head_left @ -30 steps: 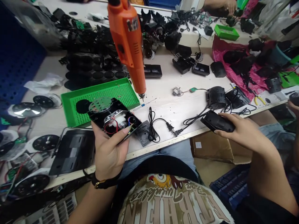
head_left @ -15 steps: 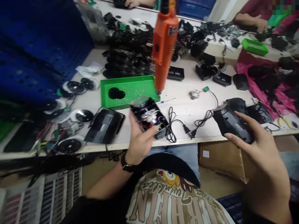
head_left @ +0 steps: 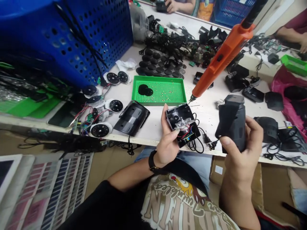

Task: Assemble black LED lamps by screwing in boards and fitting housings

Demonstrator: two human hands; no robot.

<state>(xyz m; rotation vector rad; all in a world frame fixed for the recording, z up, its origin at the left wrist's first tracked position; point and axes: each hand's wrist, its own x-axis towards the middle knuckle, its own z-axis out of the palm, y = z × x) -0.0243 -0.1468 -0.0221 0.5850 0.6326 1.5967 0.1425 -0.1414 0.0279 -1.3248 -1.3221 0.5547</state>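
My left hand (head_left: 168,139) grips a black plate (head_left: 182,125) by its edge, with a small motor and red and blue wires mounted on it. A black cord with a plug (head_left: 205,140) lies just beyond the plate on the table. My right hand (head_left: 240,150) wraps around a black plastic housing (head_left: 231,123) held upright, its open end toward me. Between my hands, the tip of a hanging orange electric screwdriver (head_left: 222,65) points down near the plate's far corner. A green tray (head_left: 158,102) of small screws stands just behind the plate.
A blue perforated crate (head_left: 79,41) rises at the back left. Black covers, discs and circuit boards crowd the white table (head_left: 153,134). A co-worker's hand (head_left: 172,4) works across the table, and another person's forearm (head_left: 294,36) shows at the top right. A cardboard box (head_left: 218,172) sits below the table edge.
The view has swung left, bringing the blue crate into sight. My right hand has turned the housing upright, and my left hand has moved the plate closer to the table's middle.
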